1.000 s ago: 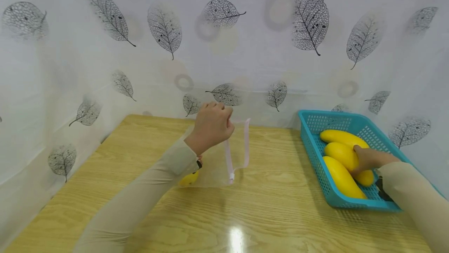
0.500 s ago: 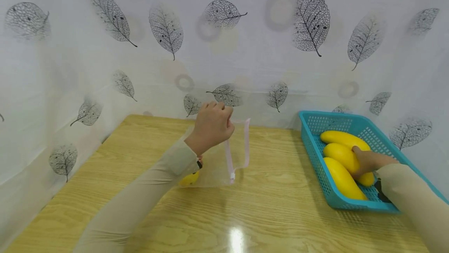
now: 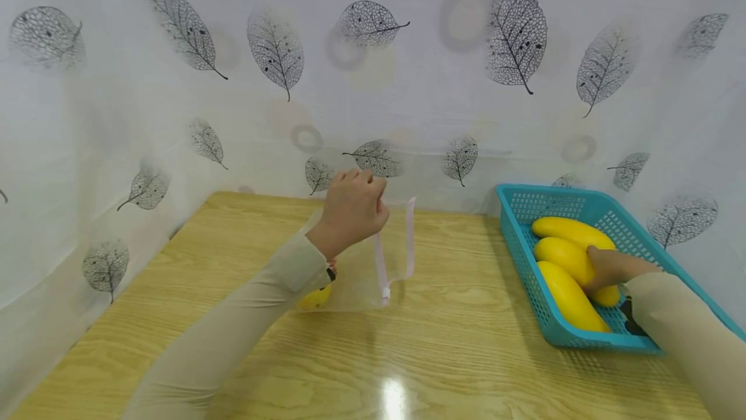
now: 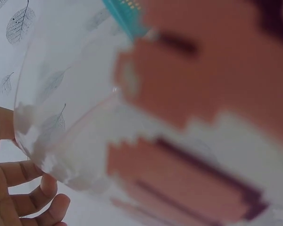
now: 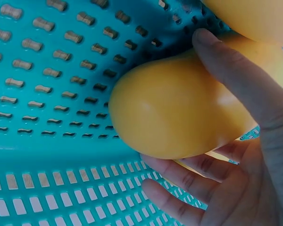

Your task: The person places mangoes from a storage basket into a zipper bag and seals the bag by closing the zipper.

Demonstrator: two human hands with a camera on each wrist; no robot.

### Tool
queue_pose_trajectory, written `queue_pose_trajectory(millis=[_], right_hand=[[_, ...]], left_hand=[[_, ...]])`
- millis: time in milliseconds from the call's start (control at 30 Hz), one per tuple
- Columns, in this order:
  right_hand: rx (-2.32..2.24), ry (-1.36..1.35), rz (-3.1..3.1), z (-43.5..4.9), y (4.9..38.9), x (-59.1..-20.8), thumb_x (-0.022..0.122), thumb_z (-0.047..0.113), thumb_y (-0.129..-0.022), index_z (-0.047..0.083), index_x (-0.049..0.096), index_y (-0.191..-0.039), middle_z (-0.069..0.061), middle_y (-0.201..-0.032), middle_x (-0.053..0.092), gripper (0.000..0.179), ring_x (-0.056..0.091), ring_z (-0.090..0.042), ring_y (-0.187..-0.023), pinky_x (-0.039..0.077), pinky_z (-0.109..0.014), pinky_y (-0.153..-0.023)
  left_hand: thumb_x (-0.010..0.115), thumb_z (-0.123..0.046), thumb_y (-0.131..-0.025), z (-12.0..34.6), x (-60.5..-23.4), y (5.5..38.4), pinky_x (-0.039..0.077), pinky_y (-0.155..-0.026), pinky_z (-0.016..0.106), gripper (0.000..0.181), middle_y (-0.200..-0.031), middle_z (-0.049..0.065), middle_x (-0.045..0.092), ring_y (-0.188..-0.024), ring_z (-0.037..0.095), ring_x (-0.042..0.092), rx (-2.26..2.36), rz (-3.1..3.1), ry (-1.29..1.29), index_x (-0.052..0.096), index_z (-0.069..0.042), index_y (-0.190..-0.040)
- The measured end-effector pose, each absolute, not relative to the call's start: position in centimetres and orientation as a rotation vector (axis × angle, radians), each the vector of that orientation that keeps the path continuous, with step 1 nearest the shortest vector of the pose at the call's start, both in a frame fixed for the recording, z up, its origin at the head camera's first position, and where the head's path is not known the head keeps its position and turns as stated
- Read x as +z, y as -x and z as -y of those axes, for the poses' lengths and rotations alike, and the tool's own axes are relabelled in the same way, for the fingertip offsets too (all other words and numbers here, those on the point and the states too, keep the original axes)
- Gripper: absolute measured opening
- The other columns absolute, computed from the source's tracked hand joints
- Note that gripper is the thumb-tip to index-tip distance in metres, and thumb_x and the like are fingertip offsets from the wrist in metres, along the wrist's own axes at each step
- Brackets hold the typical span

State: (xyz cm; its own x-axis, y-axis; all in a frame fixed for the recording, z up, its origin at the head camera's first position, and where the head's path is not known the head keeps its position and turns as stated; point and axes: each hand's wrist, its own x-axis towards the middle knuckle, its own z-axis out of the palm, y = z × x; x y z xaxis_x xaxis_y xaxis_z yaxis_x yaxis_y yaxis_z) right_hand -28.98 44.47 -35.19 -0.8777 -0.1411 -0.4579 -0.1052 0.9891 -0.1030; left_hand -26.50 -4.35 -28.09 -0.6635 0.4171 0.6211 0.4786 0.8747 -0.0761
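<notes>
Head view: L grip [image 3: 350,210] is up over the bench [image 3: 466,355], fingers curled, holding a clear bag [image 3: 357,281] near its top edge; bag hangs below & to the R of that grip. 2 pink zip strips [image 3: 410,239] run down just R of L grip, apart, w/ a white slider [image 3: 385,292] near the bottom. Yellow item [image 3: 315,299] shows below L grip, partly hidden by the L sleeve [image 3: 233,336]; dark marks on it, full shape can't tell. Per L wrist view, fingers [image 4: 26,202] bend at the bag's rim; big blurry red-brown patches [image 4: 203,70] beside them, unclear what.

R grip [image 3: 614,270] is well apart, far R of L grip, inside a teal basket [image 3: 527,277], gripping the middle fruit [image 3: 559,257] of 3 yellow ones. Per R wrist view, thumb's over the top, fingers round the underside; 1 rounded end faces the basket wall. Far fruit [image 3: 574,231] is just beyond R grip, near fruit [image 3: 568,297] just this side & L of it. Dark band [image 3: 634,318] under R grip's wrist, by the R sleeve [image 3: 682,323]. Basket's on the bench, around R grip. Pale leaf-print sheet [image 3: 408,103] behind the 2 grips.
</notes>
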Motion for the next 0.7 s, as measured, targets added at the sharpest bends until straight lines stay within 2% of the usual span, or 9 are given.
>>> queue_pose_trajectory(millis=[100,333,600,700], right_hand=[[-0.129,0.144,-2.662,-44.36,28.79,-35.24,0.073,0.05,-0.07,-0.026,0.015,-0.131,-0.047,-0.125,0.035,0.113,0.046,-0.053,-0.105,0.042,-0.058,-0.083],[-0.225,0.022,-2.693,-44.09,28.41,-35.23,0.074,0.068,-0.057,-0.017,0.025,-0.136,-0.043,-0.128,0.038,0.125,0.045,-0.052,-0.107,0.041,-0.058,-0.084],[-0.239,0.122,-2.745,-44.46,28.8,-35.89,0.069,0.062,-0.069,-0.019,0.029,-0.133,-0.042,-0.125,0.043,0.11,0.049,-0.049,-0.103,0.045,-0.053,-0.078],[-0.233,0.134,-2.748,-44.6,28.89,-35.87,0.066,0.061,-0.072,-0.021,0.024,-0.134,-0.045,-0.125,0.039,0.11,0.048,-0.052,-0.103,0.044,-0.054,-0.078]], left_hand=[[0.056,-0.013,-0.074,4.4,-28.09,26.5,0.04,-0.065,0.033,0.005,-0.065,0.001,0.051,-0.061,0.02,0.047,-0.117,2.376,0.643,0.054,-0.012,-0.07],[0.056,-0.013,-0.075,4.49,-28.1,26.58,0.04,-0.064,0.033,0.006,-0.067,0.001,0.053,-0.062,0.02,0.048,-0.108,2.385,0.641,0.054,-0.012,-0.069],[0.056,-0.013,-0.075,4.55,-28.0,26.6,0.042,-0.064,0.034,0.006,-0.068,0.002,0.055,-0.063,0.02,0.05,-0.1,2.383,0.629,0.054,-0.012,-0.069],[0.056,-0.013,-0.075,4.57,-27.9,26.59,0.043,-0.064,0.035,0.007,-0.069,0.002,0.057,-0.063,0.02,0.051,-0.103,2.375,0.624,0.054,-0.012,-0.068]])
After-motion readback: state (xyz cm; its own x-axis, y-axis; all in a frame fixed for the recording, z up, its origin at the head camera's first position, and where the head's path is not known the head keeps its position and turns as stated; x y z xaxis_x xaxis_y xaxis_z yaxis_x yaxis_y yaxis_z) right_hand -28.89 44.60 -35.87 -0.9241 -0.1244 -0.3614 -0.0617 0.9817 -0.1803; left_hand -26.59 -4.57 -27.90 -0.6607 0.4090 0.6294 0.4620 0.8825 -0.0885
